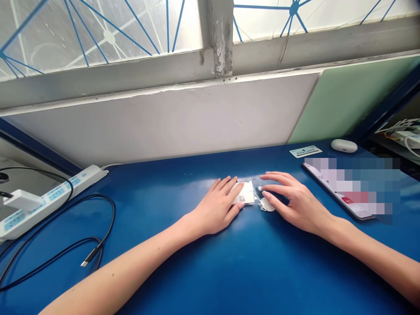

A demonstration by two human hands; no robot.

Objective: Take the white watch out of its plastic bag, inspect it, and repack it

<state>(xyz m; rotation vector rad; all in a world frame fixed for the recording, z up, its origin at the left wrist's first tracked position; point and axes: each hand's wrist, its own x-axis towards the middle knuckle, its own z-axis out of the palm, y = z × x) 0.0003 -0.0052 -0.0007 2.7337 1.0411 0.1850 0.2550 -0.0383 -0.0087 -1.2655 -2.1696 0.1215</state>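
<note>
My left hand lies palm down with its fingers stretched out over a small flat white piece, like a card or packet. Part of that piece is hidden under the fingers. Just to its right is a bit of clear plastic film. My right hand hovers at the film with thumb and fingers curved and apart. A tiny white round bit shows at its fingertips; whether they touch it I cannot tell. Below the thumb sits a white rounded piece with a ragged edge.
On the blue table, a phone, partly blurred out, lies at right. Behind it are a printed card and a white earbud case. A power strip and black cable occupy the left. A white panel closes the back.
</note>
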